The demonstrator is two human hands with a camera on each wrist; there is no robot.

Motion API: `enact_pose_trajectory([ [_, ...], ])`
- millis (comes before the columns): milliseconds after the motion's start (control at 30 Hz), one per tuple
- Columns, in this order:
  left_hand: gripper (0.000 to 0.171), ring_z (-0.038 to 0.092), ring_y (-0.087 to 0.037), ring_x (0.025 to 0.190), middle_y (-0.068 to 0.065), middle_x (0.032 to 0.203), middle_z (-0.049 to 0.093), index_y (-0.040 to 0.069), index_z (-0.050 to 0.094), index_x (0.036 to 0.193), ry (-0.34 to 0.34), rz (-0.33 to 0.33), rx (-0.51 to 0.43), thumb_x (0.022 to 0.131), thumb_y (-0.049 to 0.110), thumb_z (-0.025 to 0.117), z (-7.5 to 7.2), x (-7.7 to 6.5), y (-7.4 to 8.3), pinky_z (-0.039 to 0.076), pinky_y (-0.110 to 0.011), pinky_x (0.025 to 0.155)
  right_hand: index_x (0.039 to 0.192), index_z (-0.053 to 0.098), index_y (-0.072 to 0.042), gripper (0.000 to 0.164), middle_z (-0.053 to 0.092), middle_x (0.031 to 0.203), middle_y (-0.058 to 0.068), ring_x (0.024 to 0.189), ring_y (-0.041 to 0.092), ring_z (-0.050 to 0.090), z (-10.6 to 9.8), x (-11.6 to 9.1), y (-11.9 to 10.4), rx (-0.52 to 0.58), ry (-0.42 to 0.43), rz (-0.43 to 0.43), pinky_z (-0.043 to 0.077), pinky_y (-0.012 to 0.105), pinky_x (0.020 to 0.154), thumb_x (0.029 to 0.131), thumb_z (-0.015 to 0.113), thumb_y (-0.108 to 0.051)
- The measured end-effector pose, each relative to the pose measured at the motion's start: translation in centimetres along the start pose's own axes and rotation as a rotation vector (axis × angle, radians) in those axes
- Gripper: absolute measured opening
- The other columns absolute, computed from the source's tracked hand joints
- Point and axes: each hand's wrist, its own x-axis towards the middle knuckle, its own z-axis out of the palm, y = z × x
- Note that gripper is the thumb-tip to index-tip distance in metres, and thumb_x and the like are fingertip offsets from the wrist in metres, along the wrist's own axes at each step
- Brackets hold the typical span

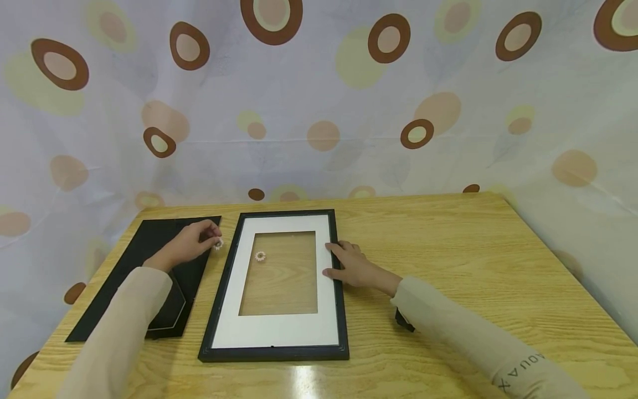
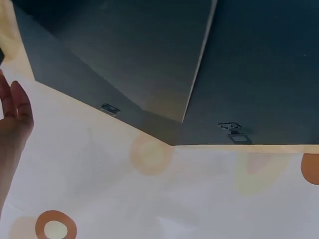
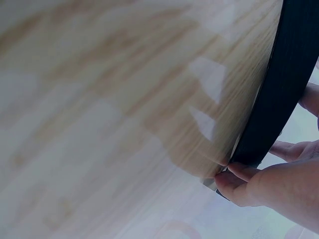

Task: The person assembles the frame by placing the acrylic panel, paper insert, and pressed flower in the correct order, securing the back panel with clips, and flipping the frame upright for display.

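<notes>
Between the fingertips of my left hand (image 1: 186, 244) is a small white flower-shaped piece (image 1: 218, 244), held above the gap beside the picture frame. That black picture frame (image 1: 273, 354) lies flat, with a white mat (image 1: 274, 331) around its see-through window. A second white flower piece (image 1: 260, 256) sits inside the window, toward its upper left. My right hand (image 1: 353, 267) grips the frame's right side, two fingertips reaching over onto the mat. In the right wrist view, its fingers lie on both sides of the dark frame edge (image 3: 274, 94).
Left of the frame lies a black backing board (image 1: 154, 235) with a fold-out stand (image 1: 169, 307), partly under my left forearm. Metal clips (image 2: 110, 109) show along its edge. A small dark object (image 1: 404, 320) is half hidden under my right sleeve. A patterned cloth (image 1: 324, 94) hangs behind the wooden table (image 1: 448, 244).
</notes>
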Motion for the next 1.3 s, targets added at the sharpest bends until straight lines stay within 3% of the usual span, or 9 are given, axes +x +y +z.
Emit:
enact_pose_trajectory([
  [433,0.013,0.056,-0.021,0.084,-0.012,0.092,0.060,0.000,0.056,0.100,-0.013,0.072,-0.023,0.090,0.007,0.056,0.2,0.6,1.8,0.046,-0.033,0.072,0.142,0.030,-0.003,0.063,0.023,0.143,0.031,0.131,0.048,0.021,0.0,0.0,0.0,0.009,0.002,-0.003,0.026,0.061,0.101,0.091,0.056,-0.029],
  [667,0.013,0.055,-0.021,0.088,-0.009,0.093,0.060,0.003,0.056,0.102,-0.067,0.056,-0.049,0.090,0.009,0.056,1.2,1.3,3.5,0.043,-0.035,0.074,0.142,0.030,-0.003,0.063,0.022,0.144,0.031,0.132,0.048,0.020,-0.1,-0.1,-0.1,0.020,0.000,0.000,0.026,0.062,0.102,0.091,0.056,-0.029],
  [1000,0.013,0.054,-0.016,0.079,-0.008,0.089,0.060,-0.001,0.055,0.102,-0.147,0.189,-0.090,0.091,0.006,0.054,2.5,2.5,6.2,0.042,-0.028,0.063,0.142,0.030,-0.003,0.063,0.023,0.143,0.031,0.132,0.048,0.021,-0.1,-0.1,-0.1,0.025,-0.002,-0.006,0.025,0.061,0.102,0.091,0.056,-0.029],
  [1133,0.014,0.054,-0.016,0.082,-0.007,0.090,0.060,0.000,0.055,0.103,-0.178,0.201,-0.114,0.091,0.007,0.054,3.2,2.8,7.2,0.042,-0.028,0.067,0.142,0.030,-0.003,0.064,0.023,0.143,0.031,0.132,0.047,0.021,-0.1,0.0,0.0,0.017,0.000,-0.003,0.026,0.061,0.102,0.091,0.056,-0.030],
  [1300,0.015,0.054,-0.018,0.077,-0.009,0.091,0.059,-0.002,0.054,0.104,-0.234,0.211,-0.175,0.091,0.006,0.054,3.9,3.2,8.4,0.047,-0.029,0.060,0.142,0.031,-0.003,0.064,0.023,0.143,0.030,0.131,0.047,0.023,-0.1,0.0,0.0,0.009,0.002,-0.006,0.026,0.060,0.102,0.091,0.057,-0.030],
])
